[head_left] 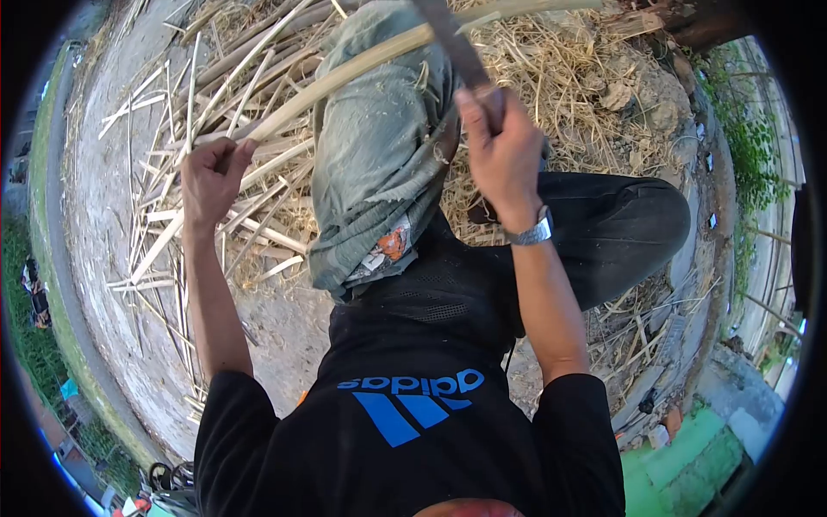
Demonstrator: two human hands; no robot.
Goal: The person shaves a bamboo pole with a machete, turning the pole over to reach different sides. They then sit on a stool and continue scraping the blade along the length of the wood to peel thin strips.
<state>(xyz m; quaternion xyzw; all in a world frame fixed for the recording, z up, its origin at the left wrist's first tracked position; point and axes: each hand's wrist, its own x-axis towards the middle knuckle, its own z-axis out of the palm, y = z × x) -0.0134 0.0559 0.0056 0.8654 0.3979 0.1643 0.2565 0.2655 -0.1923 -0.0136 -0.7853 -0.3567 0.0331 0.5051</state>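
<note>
My left hand is closed around the near end of a long pale bamboo strip. The strip slants up and to the right across my thigh, which is covered by a dusty grey-green cloth. In my right hand, with a watch at the wrist, is the handle of a knife. Its broad dark blade points away from me and overlaps the strip above my knee. The blade's tip runs out of the top of the view.
Split strips lie scattered on the concrete ground at the left. Shavings are heaped beyond my folded right leg. A dark log lies at the upper right. Green plants grow along the right edge.
</note>
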